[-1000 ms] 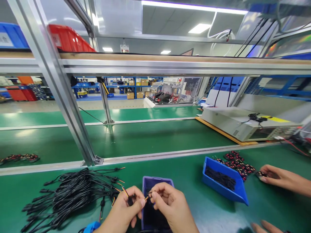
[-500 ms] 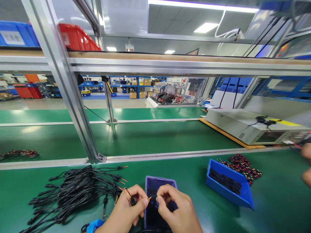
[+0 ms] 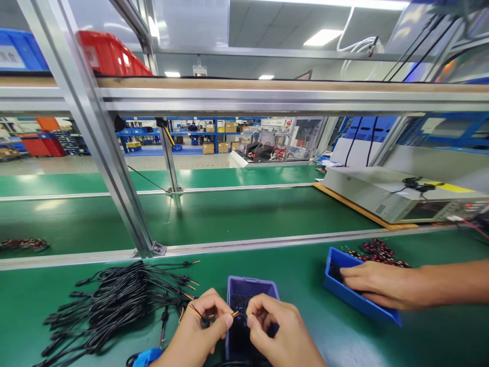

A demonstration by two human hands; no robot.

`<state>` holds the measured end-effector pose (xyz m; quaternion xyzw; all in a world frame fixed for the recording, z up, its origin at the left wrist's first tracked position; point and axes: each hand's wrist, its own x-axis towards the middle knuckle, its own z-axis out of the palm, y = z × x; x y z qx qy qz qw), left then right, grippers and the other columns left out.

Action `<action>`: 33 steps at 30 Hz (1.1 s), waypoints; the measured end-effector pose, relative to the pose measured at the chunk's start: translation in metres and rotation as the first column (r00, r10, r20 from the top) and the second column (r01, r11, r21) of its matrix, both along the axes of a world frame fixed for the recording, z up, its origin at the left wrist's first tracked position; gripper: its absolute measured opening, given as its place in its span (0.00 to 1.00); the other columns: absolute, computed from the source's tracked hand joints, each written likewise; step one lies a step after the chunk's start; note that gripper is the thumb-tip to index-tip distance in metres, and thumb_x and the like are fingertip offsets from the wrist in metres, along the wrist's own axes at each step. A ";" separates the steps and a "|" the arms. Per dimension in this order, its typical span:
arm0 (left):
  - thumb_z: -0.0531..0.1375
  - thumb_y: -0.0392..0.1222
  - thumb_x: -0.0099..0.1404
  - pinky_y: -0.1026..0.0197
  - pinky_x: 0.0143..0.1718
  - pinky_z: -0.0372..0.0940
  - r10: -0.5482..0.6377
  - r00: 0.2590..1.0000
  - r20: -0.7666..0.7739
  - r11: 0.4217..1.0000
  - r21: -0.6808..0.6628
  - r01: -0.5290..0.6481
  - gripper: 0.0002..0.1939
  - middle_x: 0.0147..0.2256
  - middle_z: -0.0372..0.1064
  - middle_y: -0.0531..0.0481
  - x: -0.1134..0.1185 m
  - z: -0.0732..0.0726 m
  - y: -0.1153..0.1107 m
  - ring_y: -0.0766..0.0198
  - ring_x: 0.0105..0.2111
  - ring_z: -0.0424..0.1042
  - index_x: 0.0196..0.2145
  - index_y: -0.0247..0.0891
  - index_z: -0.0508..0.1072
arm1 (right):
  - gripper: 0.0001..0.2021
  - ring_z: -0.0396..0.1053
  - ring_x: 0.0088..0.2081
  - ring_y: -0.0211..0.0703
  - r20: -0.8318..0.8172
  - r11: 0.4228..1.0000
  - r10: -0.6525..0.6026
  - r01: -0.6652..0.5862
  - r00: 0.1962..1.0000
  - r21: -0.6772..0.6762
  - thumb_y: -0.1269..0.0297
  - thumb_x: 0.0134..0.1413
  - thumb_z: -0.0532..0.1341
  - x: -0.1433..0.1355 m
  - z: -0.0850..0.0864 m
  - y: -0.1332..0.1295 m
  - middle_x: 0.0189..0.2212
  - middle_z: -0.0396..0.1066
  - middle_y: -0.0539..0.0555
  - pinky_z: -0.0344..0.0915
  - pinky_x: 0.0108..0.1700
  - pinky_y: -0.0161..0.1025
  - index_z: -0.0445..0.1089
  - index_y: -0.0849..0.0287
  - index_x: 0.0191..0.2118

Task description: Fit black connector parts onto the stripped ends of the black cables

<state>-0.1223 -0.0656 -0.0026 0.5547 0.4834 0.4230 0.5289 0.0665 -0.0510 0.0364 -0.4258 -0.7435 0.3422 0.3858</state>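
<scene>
My left hand (image 3: 208, 323) pinches a black cable end whose red, yellow and black wires (image 3: 236, 314) stick out past the fingertips. Close on its right, my right hand (image 3: 277, 323) has thumb and forefinger pressed together near the wire tips; what they hold is too small to make out. Both hands are over a purple bin (image 3: 253, 281) with small dark parts inside. Left of them, a bundle of black cables (image 3: 114, 300) with bare coloured wire ends lies on the green table (image 3: 198, 270).
At right, another person's hand (image 3: 378, 280) reaches into a blue bin (image 3: 362, 304) of dark parts. Behind it lie red and black coiled parts (image 3: 378, 251). A metal post (image 3: 110, 153) rises at left; a grey instrument (image 3: 382, 191) stands at back right.
The other person's hand has come in from the right edge and is now in the blue bin. My hands stay nearly in place, and the camera view has shifted slightly.
</scene>
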 end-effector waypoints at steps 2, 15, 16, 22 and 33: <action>0.64 0.53 0.62 0.69 0.17 0.54 0.001 1.000 -0.026 1.000 0.002 -0.001 0.15 0.28 0.62 0.53 0.000 0.002 0.000 0.69 0.21 0.60 0.30 0.37 0.76 | 0.06 0.60 0.20 0.34 -0.024 0.996 0.026 -0.027 0.999 -0.084 0.72 0.47 0.54 0.002 -0.001 0.001 0.18 0.61 0.44 0.57 0.23 0.30 0.63 0.55 0.24; 0.65 0.60 0.60 0.69 0.16 0.51 -0.024 0.999 0.039 0.997 -0.077 0.027 0.21 0.23 0.62 0.55 0.001 0.003 0.001 0.72 0.18 0.56 0.29 0.36 0.75 | 0.07 0.63 0.24 0.36 -0.124 0.977 -0.024 -0.003 0.992 -0.211 0.66 0.53 0.59 -0.004 -0.007 -0.002 0.22 0.67 0.47 0.59 0.25 0.30 0.71 0.58 0.26; 0.65 0.61 0.59 0.69 0.17 0.51 -0.013 0.998 0.059 0.994 -0.107 0.019 0.22 0.21 0.61 0.57 0.001 0.004 0.001 0.72 0.17 0.55 0.29 0.36 0.74 | 0.07 0.64 0.26 0.37 -0.159 0.978 -0.055 0.021 0.986 -0.208 0.64 0.54 0.60 -0.004 -0.007 -0.002 0.24 0.68 0.48 0.60 0.26 0.30 0.72 0.58 0.27; 0.66 0.64 0.56 0.70 0.17 0.51 0.027 0.993 0.111 0.990 -0.143 -0.011 0.26 0.19 0.62 0.57 0.004 0.008 -0.001 0.72 0.17 0.56 0.29 0.35 0.73 | 0.08 0.67 0.27 0.39 -0.340 0.950 -0.148 0.038 0.929 -0.309 0.58 0.55 0.65 -0.003 -0.014 0.000 0.27 0.72 0.50 0.66 0.30 0.32 0.74 0.57 0.32; 0.66 0.65 0.56 0.70 0.17 0.51 0.051 0.990 0.135 0.990 -0.135 -0.032 0.26 0.18 0.62 0.57 0.007 0.014 -0.004 0.72 0.16 0.56 0.28 0.35 0.72 | 0.11 0.69 0.27 0.39 -0.400 0.952 -0.128 -0.001 0.907 -0.307 0.54 0.54 0.68 -0.009 -0.022 -0.002 0.28 0.75 0.51 0.67 0.30 0.32 0.76 0.58 0.32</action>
